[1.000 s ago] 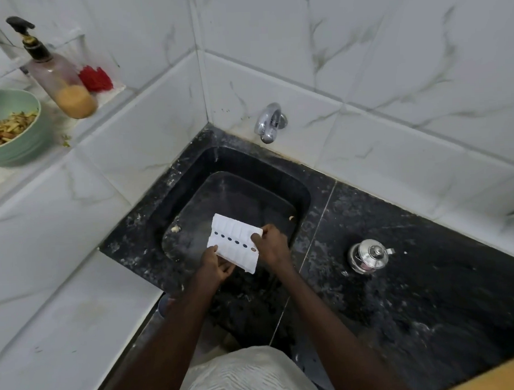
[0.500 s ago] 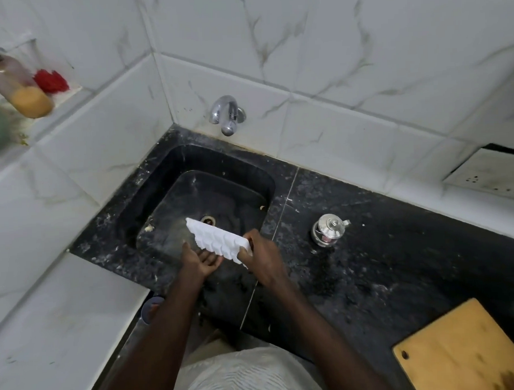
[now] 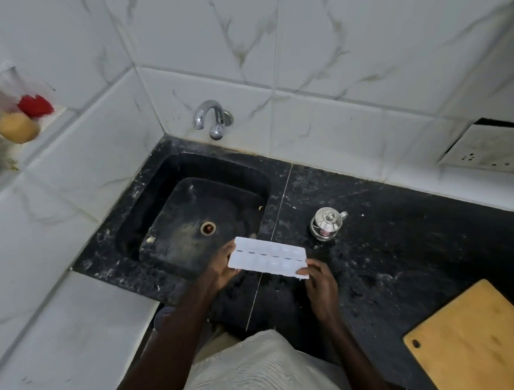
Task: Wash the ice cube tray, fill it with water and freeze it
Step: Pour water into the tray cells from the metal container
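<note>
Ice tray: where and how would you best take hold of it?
By its two short ends, one hand from each side, as the left hand and right hand hold it now. The tray is long, flat and thin, so end grips likely keep it level.

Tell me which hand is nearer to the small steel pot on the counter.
Right. The right hand grips the ice cube tray at its right end, close in front of the steel pot; the left hand holds the other end by the sink, farther away.

I saw bare counter between the steel pot and cutting board at lower right; the tap overhung the sink.
</note>
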Tool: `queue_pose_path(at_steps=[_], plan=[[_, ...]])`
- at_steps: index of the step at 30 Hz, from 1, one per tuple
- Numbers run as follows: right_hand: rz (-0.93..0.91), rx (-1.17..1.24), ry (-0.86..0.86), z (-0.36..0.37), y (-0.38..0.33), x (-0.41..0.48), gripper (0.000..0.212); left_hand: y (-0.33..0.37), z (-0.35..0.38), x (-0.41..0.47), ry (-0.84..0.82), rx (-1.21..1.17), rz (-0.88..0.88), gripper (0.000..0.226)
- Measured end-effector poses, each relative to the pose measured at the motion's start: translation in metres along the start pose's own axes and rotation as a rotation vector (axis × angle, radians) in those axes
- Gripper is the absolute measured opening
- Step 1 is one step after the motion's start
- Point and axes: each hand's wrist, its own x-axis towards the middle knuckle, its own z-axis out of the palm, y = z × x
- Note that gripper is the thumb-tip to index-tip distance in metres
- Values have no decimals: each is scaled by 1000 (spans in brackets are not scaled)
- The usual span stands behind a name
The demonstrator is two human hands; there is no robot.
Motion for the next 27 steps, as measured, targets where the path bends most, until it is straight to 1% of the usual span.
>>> queue_pose_path(at_steps=[4, 7, 10, 13, 18, 21, 23, 24, 27], plan=[[249, -34, 12, -5, 22, -13, 45, -16, 19, 12, 40, 260, 71, 39], [333, -47, 52, -6, 29, -18, 41, -22, 27, 25, 77, 423, 89, 39], [395, -33, 88, -5, 33, -17, 36, -23, 33, 38, 96, 484, 81, 38], [425, -35, 135, -2, 32, -13, 36, -24, 30, 49, 96, 521, 71, 38], [420, -72, 175, 3, 29, -14, 37, -25, 18, 56, 38, 567, 59, 36], [420, -103, 196, 6, 28, -18, 37, -26, 13, 59, 25, 605, 73, 34], [436, -115, 223, 4, 27, -14, 33, -25, 9, 56, 30, 663, 112, 36], [448, -123, 239, 2, 26, -9, 30, -26, 5, 54, 22, 760, 170, 37], [486, -92, 306, -12, 21, 18, 26, -35, -18, 42, -42, 1298, 441, 40]])
